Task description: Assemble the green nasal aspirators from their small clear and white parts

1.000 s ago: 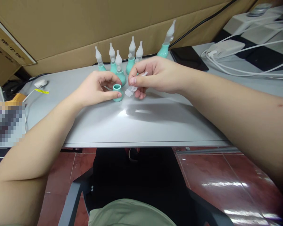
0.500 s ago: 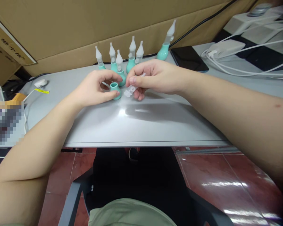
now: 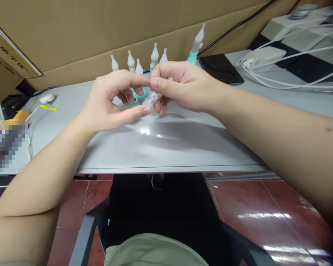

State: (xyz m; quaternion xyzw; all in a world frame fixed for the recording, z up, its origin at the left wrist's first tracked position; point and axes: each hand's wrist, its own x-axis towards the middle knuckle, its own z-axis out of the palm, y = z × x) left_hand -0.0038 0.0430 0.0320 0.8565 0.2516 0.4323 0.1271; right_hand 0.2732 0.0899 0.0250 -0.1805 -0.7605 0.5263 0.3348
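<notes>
My right hand (image 3: 177, 85) pinches a clear plastic tube piece (image 3: 154, 96) that has a round port on its side. Around the near end of that piece my left hand (image 3: 113, 98) is spread, thumb below and fingers above; whether it touches the piece I cannot tell. A small teal bulb (image 3: 134, 102) stands on the table behind my left fingers, mostly hidden, its open mouth partly showing. Just beyond the hands are several assembled nasal aspirators with white tips, such as one aspirator (image 3: 154, 55); their teal bulbs are largely covered by my hands.
Another aspirator (image 3: 195, 46) stands apart at the back right, beside a black phone-like slab (image 3: 220, 70). White cables and an adapter (image 3: 263, 57) lie on the right. A cardboard wall (image 3: 86, 37) rises behind the grey table (image 3: 161, 151). A white plug (image 3: 47, 98) is at left.
My left hand has let go of the small teal bulb and moved up and toward the right hand, fingers spreading by the clear tube piece. The right hand has shifted slightly upward.
</notes>
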